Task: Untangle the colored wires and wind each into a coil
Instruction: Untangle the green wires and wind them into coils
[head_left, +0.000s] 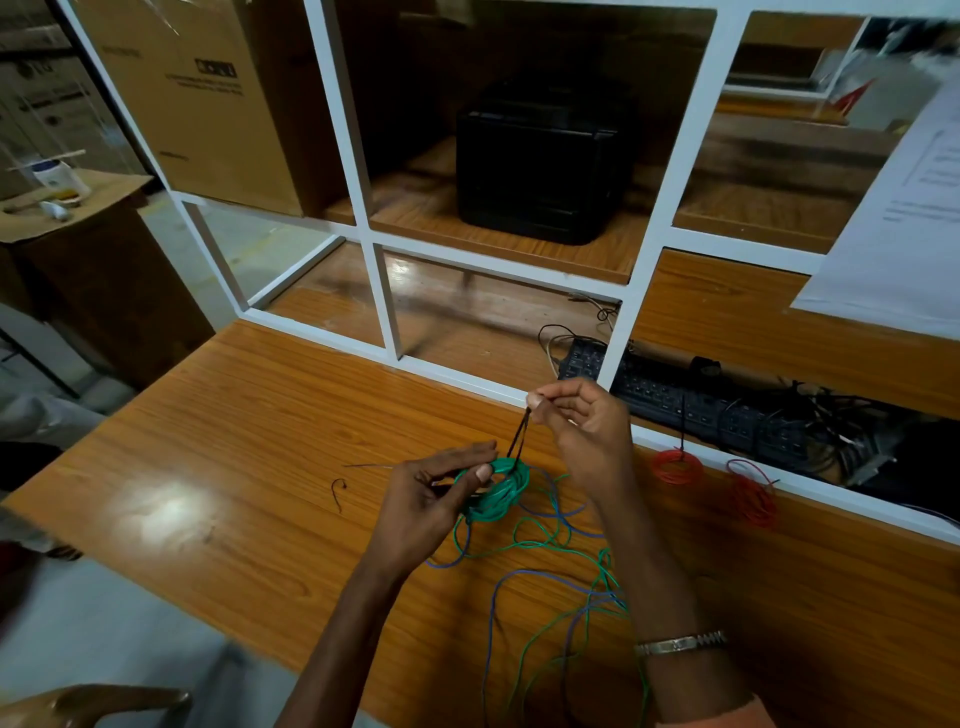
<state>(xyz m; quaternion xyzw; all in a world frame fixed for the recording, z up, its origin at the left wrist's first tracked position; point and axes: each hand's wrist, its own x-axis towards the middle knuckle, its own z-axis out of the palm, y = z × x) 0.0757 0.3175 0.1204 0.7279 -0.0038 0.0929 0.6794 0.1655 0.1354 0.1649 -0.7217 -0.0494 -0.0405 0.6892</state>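
Head view: green coil (496, 493), pinched tie (519, 436)

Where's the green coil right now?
Head view, centre: the green coil is held by the left hand above the wooden table; the red coils lie to its right.

No legible txt anywhere.
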